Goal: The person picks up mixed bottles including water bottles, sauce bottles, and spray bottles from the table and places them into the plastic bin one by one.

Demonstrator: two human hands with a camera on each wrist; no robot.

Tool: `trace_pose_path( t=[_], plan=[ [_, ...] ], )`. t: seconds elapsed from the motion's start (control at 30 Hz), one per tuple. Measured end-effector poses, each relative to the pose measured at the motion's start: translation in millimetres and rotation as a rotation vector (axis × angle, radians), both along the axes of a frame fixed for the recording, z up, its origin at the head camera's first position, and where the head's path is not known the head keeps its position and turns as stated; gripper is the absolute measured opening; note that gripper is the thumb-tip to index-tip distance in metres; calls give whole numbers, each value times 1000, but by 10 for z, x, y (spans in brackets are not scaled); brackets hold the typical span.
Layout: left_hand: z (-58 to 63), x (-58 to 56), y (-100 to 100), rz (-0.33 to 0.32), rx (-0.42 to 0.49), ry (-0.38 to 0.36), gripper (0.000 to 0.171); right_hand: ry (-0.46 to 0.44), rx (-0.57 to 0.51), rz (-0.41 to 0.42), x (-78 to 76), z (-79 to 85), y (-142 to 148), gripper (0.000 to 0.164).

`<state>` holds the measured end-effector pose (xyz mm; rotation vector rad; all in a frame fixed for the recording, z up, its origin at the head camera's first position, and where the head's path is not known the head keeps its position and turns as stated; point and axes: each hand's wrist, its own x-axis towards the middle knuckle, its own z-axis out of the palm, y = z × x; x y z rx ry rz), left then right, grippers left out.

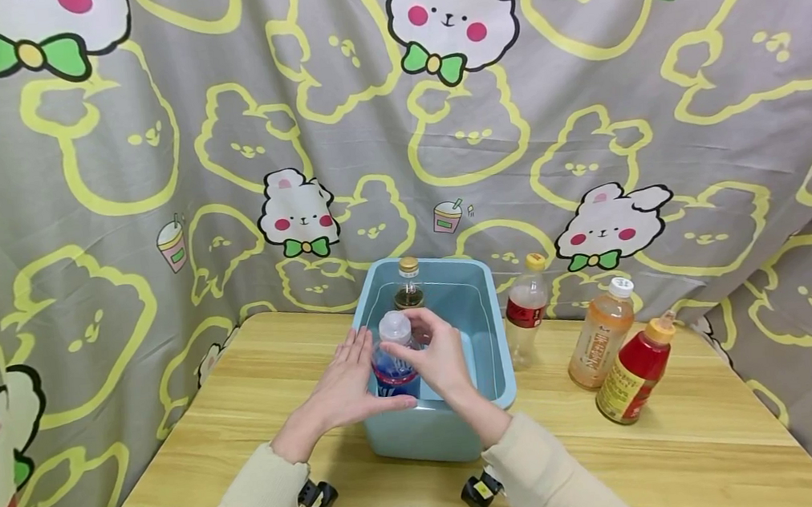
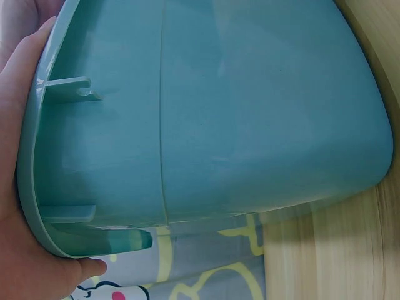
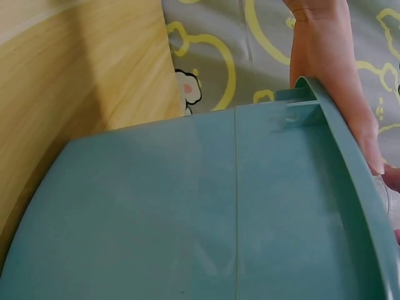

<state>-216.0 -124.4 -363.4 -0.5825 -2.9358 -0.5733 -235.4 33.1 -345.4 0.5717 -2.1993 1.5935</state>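
A clear bottle with a blue label and whitish cap (image 1: 396,371) stands upright inside the front left of a blue plastic bin (image 1: 422,437). My right hand (image 1: 444,355) curves round its upper part from the right, thumb and fingers just below the cap. My left hand (image 1: 341,384) lies by the bin's front left corner, fingers straight along the bottle's left side and thumb stretched across its front. In the left wrist view the left hand (image 2: 25,250) overlaps the bin's rim (image 2: 28,150). Behind the bottle, a dark-filled bottle with a gold cap (image 1: 408,295) is in the bin.
Right of the bin, a red-labelled bottle with a yellow cap (image 1: 525,315), an orange drink bottle with a white cap (image 1: 601,333) and a red sauce bottle (image 1: 636,374) stand on the wooden table (image 1: 712,436). A patterned grey curtain (image 1: 367,144) hangs behind.
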Motion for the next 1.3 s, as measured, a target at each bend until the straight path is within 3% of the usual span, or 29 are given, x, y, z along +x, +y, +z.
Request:
trace_pose_path(
  t=[0.53,1.3],
  plan=[
    [-5,-1,-11,-14,-2,27,117,-32,9,14,6,-96,-21,39],
    [-3,6,-3,-17,5,42,116,-8,54,-1,39,-62,4,44]
  ],
)
